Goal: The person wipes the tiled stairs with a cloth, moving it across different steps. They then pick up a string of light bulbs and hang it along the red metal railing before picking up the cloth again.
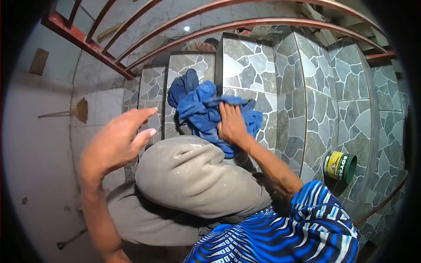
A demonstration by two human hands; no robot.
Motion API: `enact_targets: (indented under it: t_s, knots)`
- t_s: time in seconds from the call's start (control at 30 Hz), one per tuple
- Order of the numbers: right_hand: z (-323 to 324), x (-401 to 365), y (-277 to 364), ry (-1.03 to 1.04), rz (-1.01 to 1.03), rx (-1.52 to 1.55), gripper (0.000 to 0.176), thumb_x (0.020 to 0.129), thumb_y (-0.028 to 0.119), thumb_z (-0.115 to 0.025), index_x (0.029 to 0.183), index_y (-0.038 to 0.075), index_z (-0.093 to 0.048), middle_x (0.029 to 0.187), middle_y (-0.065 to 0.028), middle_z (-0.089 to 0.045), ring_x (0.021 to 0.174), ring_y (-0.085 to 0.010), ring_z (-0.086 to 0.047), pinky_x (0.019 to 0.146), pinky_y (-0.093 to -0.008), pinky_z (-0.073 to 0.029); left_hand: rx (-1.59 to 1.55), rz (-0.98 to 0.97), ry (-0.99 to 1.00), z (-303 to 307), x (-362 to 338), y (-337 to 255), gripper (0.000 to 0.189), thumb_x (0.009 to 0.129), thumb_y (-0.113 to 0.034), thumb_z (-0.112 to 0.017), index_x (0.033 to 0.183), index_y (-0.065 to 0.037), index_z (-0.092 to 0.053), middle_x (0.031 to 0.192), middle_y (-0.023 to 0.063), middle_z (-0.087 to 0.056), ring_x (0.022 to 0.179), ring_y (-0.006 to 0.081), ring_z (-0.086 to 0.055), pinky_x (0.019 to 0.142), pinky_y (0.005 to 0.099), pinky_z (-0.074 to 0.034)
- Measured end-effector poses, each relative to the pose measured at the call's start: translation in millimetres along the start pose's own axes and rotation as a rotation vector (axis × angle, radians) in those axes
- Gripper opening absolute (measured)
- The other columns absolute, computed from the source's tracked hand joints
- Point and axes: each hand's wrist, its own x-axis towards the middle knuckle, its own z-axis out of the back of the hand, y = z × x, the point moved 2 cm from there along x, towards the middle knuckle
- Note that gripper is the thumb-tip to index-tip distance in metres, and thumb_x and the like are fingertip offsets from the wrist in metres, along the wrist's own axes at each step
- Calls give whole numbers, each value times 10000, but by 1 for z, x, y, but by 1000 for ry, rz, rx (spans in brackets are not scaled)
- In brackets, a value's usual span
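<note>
A crumpled heap of blue cloth (199, 107) lies on the stone-patterned steps in front of my knees, with a darker blue part at its left end. My right hand (233, 125) presses down on the heap's right side, its fingers gripping a fold and the fingertips partly lost in the fabric. Raised in the air left of my knee is my left hand (120, 140), holding nothing, thumb and fingers apart. It is nearest to my grey trousers (180, 175) and does not touch the cloth.
A green paint bucket (341, 167) lies tipped on the right side. Red metal railing (184, 19) curves across the top. A broom (79, 110) is at the left, near a pale wall. The steps (250, 61) have raised edges.
</note>
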Motion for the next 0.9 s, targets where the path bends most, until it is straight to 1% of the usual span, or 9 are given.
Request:
enact_targets:
  t_s: [0.13, 0.3, 0.4, 0.47, 0.57, 0.67, 0.73, 0.8, 0.9]
  knots:
    - [-16, 32, -25, -105, -36, 44, 619, 793, 208, -581, 1271, -181, -529, 1148, -296, -596, 1047, -392, -559, 984, -494, -410, -78, 24, 59, 1, -1, -14, 416, 962, -120, -617, 1371, -71, -564, 1129, 167, -673, 1000, 282, -650, 905, 376, -509]
    - [3, -24, -3, 0, 138, -41, 628, 801, 227, -599, 1290, -162, -534, 1212, -284, -592, 1141, -399, -551, 1031, -516, -391, -101, 33, -6, 7, -6, -9, 387, 953, -178, -644, 1312, -40, -592, 1106, 193, -673, 989, 328, -651, 880, 392, -506]
    - [-8, 9, -26, -30, 83, -43, 616, 807, 226, -594, 1286, -156, -536, 1195, -282, -594, 1115, -395, -558, 1017, -498, -402, 7, 7, -18, 9, -4, -3, 413, 969, -116, -614, 1376, -73, -562, 1112, 159, -673, 992, 263, -649, 888, 349, -515]
    - [-16, 32, -33, -42, 16, -21, 590, 803, 222, -601, 1254, -155, -552, 1137, -278, -597, 1057, -396, -562, 974, -463, -427, -54, 40, 11, 7, -4, -10, 406, 966, -143, -624, 1360, -61, -567, 1123, 171, -670, 993, 287, -648, 888, 363, -514]
    - [-10, -3, -13, -58, 59, -49, 632, 794, 247, -605, 1259, -177, -549, 1219, -319, -573, 1185, -440, -529, 1065, -504, -390, -112, 57, 17, 10, -2, -19, 399, 956, -188, -642, 1322, -41, -584, 1125, 190, -672, 1005, 330, -649, 893, 386, -509]
    - [-19, -22, -13, 89, 52, -55, 666, 818, 259, -580, 1324, -169, -512, 1303, -316, -540, 1251, -449, -498, 1120, -521, -335, -94, 63, -5, 5, -6, -16, 404, 955, -198, -646, 1323, -43, -585, 1123, 189, -672, 1003, 334, -648, 894, 392, -509]
    - [-11, 3, -16, 31, 21, -142, 674, 832, 277, -559, 1344, -157, -499, 1320, -300, -535, 1219, -423, -517, 1110, -510, -336, -65, 34, -25, 3, -4, -9, 409, 953, -204, -649, 1325, -46, -586, 1126, 190, -672, 1006, 338, -647, 895, 398, -509]
    - [-26, 32, -30, -98, -33, -156, 667, 827, 261, -542, 1351, -150, -489, 1208, -254, -577, 1112, -371, -548, 1058, -505, -362, -53, 36, 24, 4, -2, -13, 419, 963, -169, -631, 1364, -67, -562, 1128, 168, -669, 1012, 290, -646, 878, 371, -516]
    - [-30, 35, -19, -81, -172, -91, 693, 794, 229, -573, 1358, -159, -470, 1267, -278, -536, 1145, -402, -522, 1077, -527, -344, -40, -9, 46, -5, -4, -10, 424, 966, -148, -622, 1376, -68, -553, 1132, 162, -669, 1025, 278, -647, 879, 368, -516]
